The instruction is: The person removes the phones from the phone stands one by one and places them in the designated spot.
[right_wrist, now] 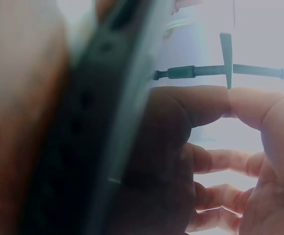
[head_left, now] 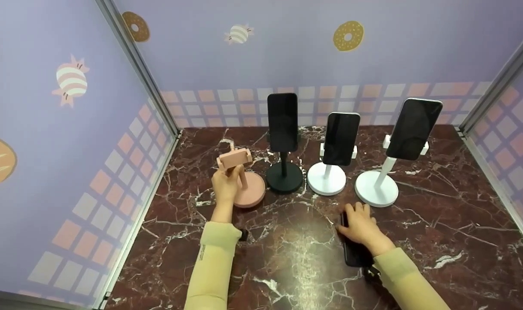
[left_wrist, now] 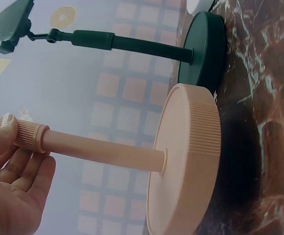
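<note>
Nearest first. Loose phone (head_left: 357, 256) is flat on the marble tabletop (head_left: 298, 258), near the right white stand's base, part covered by the right hand (head_left: 361, 226). Right fingers are bent over its far end; right wrist view has fingertips down on a glossy dark surface. Can't tell if they pinch the phone or just rest on it.

Further out, left side: left hand (head_left: 225, 186) holds the pink stand (head_left: 256, 191) by its post, thumb and fingers closed round the ribbed collar (left_wrist: 30, 136) below the holder. Pink base sits on the tabletop just beside the black base. Pink cradle (head_left: 235, 159) has no phone in it.

Step in hand, my read: steady the pink stand with the left, take up the loose phone with the right. Phone-to-cradle not done. Next move probably calls for a firm side grip on the phone before lift, then a raised path across the front of the other stands. Left should brace the post so the cradle doesn't swivel on contact. Main risk: clipping a neighbour or dropping it on marble.

Beyond that, left to right: black stand (head_left: 284, 183), middle white stand (head_left: 326, 184), right white stand (head_left: 375, 193). Each carries a dark-screened phone, leaned back. Behind them all, the printed lilac wall (head_left: 283, 56).
</note>
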`<state>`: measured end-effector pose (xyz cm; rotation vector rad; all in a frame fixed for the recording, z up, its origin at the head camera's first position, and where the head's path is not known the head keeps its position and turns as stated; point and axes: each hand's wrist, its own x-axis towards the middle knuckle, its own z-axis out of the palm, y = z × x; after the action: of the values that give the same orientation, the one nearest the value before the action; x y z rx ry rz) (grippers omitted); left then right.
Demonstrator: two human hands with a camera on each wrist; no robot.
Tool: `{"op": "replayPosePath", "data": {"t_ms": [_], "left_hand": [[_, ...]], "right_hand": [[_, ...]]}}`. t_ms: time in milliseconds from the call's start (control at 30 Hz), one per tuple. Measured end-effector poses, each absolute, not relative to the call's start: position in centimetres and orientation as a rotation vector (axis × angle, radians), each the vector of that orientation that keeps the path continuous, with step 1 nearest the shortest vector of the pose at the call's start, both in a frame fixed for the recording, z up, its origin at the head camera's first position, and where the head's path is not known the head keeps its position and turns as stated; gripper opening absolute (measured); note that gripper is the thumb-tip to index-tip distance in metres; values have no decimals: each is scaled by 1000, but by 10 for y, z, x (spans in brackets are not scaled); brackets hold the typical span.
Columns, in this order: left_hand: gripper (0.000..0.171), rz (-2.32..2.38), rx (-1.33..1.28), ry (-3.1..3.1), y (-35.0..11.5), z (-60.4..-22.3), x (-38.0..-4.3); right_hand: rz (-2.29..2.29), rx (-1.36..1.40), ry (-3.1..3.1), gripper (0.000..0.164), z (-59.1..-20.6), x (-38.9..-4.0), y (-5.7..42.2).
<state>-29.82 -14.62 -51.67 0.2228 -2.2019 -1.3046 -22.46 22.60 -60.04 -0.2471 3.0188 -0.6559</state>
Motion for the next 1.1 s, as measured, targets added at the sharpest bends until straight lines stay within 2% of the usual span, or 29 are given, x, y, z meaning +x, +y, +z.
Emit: {"op": "replayPosePath", "data": {"t_ms": [600, 1100], "left_hand": [[28, -1237, 208, -2327, -157, -521, -344], [31, -1237, 240, -2311, -161, -530, -359]], "right_hand": [[-679, -233, 3040, 51, -604, -224, 228], [-714, -220, 3029, 51, -603, -225, 228]]}}
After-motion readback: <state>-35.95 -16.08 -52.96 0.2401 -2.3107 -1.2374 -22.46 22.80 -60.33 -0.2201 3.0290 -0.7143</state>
